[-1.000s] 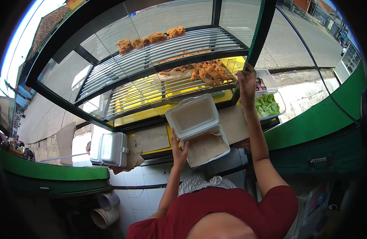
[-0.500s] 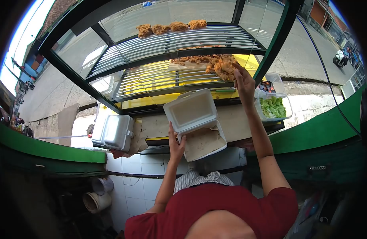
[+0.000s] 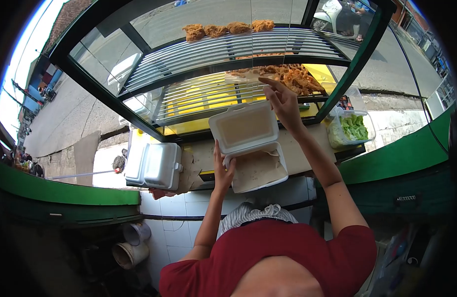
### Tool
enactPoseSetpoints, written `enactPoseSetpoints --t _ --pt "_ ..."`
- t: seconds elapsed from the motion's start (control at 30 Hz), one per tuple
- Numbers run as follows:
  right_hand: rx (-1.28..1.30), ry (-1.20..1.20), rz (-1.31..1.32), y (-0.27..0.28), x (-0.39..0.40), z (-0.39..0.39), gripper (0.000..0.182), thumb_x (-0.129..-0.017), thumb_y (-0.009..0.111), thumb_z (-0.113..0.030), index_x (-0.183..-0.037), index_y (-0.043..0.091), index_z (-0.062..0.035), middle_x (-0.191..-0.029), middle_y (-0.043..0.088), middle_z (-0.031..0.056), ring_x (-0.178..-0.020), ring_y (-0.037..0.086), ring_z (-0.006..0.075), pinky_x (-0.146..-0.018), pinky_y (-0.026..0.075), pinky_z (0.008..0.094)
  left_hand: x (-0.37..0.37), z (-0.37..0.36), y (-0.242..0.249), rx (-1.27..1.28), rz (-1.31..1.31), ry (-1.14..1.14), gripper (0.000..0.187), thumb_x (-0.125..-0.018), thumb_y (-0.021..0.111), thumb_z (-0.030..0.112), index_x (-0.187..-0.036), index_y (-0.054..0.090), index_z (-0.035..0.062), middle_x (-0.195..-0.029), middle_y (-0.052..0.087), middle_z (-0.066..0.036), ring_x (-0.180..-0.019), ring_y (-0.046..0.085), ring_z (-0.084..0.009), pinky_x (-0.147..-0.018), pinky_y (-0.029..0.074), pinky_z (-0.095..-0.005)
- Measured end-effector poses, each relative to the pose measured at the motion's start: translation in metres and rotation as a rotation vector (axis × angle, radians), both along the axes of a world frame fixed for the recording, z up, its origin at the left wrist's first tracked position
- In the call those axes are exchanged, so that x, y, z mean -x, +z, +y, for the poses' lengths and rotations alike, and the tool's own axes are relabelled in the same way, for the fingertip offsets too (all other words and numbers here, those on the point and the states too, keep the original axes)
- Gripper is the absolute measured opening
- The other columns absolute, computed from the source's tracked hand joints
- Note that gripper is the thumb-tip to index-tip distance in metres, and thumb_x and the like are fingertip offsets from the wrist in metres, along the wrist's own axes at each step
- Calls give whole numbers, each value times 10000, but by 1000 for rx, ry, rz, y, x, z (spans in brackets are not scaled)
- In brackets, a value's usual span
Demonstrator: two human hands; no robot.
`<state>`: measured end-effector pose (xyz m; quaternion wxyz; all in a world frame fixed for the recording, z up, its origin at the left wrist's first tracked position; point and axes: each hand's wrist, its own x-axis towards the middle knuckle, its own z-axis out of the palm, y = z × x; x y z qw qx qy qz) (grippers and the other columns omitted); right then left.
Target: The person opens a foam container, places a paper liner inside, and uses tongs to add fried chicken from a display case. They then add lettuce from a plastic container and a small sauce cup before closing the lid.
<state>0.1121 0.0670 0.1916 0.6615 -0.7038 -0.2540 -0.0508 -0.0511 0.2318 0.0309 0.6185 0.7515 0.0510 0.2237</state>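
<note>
At cabinet (image 3: 354,67), left hand (image 3: 223,172) holds open box (image 3: 262,184): support level, lid (image 3: 243,127) clear of frame. Right hand (image 3: 283,105) half-curled near glass (image 3: 251,49); cannot tell if gripping.

Bright daylight fell on the grey concrete street (image 3: 72,111) beyond the far edge of the desk (image 3: 296,154). A dark-framed glass case (image 3: 349,79) with slatted metal shelves (image 3: 188,55) rose along that edge, its base yellow inside. Low green walls (image 3: 65,190) flanked the desk's left and right ends, and a small metal spring (image 3: 405,198) showed on the right one. Below the near edge, white tiles (image 3: 176,240) were crossed by a dark strip (image 3: 181,217); two buckets (image 3: 129,255) lay beyond the near left corner, in shadow. A white scooter (image 3: 329,12) showed past the far right corner.
</note>
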Motion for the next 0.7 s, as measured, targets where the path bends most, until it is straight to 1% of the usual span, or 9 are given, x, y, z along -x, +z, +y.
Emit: enactPoseSetpoints --t 0.07,0.1,0.17,0.27,0.47,0.57,0.6,0.63,0.7 --pt "48 36 8 7 5 11 353 -914 576 -249 -1199 608 -45 -692 536 -15 -517 398 -1 -443 302 187 -3 5 1 -17 -17 -12 862 -800 557 -92 -1504 124 153 -1476 247 -126 -1052 531 -224 -813 516 -281" --pt "72 38 4 10 7 17 355 -908 583 -254 -1195 609 -46 -710 569 6 -518 432 20 -446 335 196 -5 7 0 -10 -24 -19 860 -800 557 -93 -1503 126 150 -1481 242 -126 -1057 528 -227 -821 513 -284" --pt "96 45 -4 14 9 28 361 -906 586 -269 -1187 612 -45 -715 588 17 -519 449 32 -452 358 199 -10 12 -2 1 -45 -27 855 -801 558 -94 -1502 130 143 -1493 230 -128 -1069 523 -234 -836 509 -289" --pt "122 55 -26 13 10 42 377 -902 590 -296 -1176 616 -38 -735 615 33 -523 475 47 -461 384 204 -9 16 12 91 20 -78 880 -794 540 -103 -1505 82 140 -1519 170 -139 -1287 381 -255 -1028 385 -370" --pt "162 66 -59 14 19 56 421 -897 595 -331 -1183 608 -22 -764 639 54 -542 518 58 -483 418 220 -9 20 10 25 0 -63 873 -795 556 -83 -1504 95 135 -1526 167 -133 -1344 311 -257 -1053 344 -392" --pt "152 85 -89 10 27 51 426 -897 595 -329 -1203 600 -32 -797 644 61 -545 527 67 -498 434 231 -9 16 8 -38 -72 -18 843 -802 557 -102 -1499 140 121 -1499 227 -131 -1215 454 -260 -939 456 -334" --pt "147 89 -101 7 29 47 426 -897 594 -328 -1211 597 -39 -812 646 64 -545 528 70 -504 439 234 -7 14 5 -60 -58 -4 843 -802 557 -102 -1499 139 122 -1498 229 -132 -1228 444 -261 -946 450 -339" --pt "131 80 -157 4 31 41 356 -889 605 -259 -1184 616 -62 -833 635 67 -591 550 103 -552 457 242 -6 13 2 -83 -46 9 843 -802 556 -102 -1499 139 122 -1498 231 -133 -1240 433 -262 -954 444 -344" --pt "117 47 -380 -25 29 24 294 -877 605 -167 -1155 624 -72 -838 619 46 -647 552 103 -584 445 233 -2 11 -1 -59 -8 17 846 -797 558 -99 -1499 140 124 -1497 239 -140 -1287 389 -266 -977 426 -363"
